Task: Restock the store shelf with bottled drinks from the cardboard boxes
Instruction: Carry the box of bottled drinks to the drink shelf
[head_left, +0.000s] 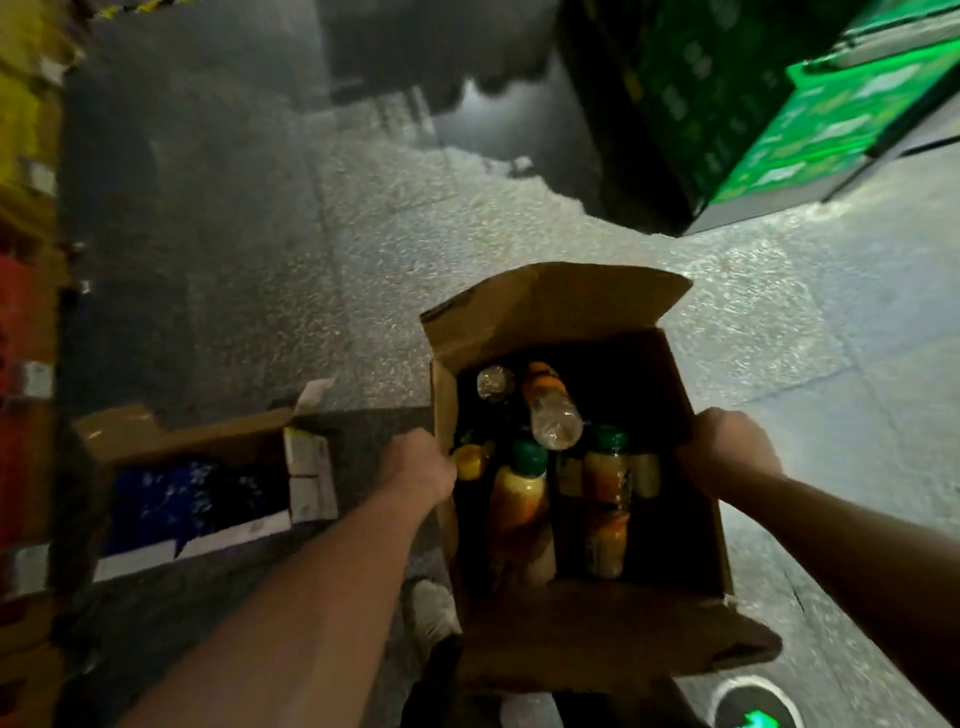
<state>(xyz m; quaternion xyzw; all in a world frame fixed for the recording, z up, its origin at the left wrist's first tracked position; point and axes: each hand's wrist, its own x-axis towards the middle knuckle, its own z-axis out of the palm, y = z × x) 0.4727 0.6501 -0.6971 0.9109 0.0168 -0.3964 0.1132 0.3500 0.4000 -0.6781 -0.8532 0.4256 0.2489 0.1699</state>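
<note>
We grip the box (550, 306) walls, left hand (421, 467) at 9 o'clock, right hand (727, 452) at 3 | bottles (519, 493) inside, mostly upright | shelf (21, 291) at 9 o'clock, left hand nearer

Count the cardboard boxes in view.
2. One box holding bottles, gripped by the left hand and right hand; a second box on the floor to its left. More may be hidden.
</note>
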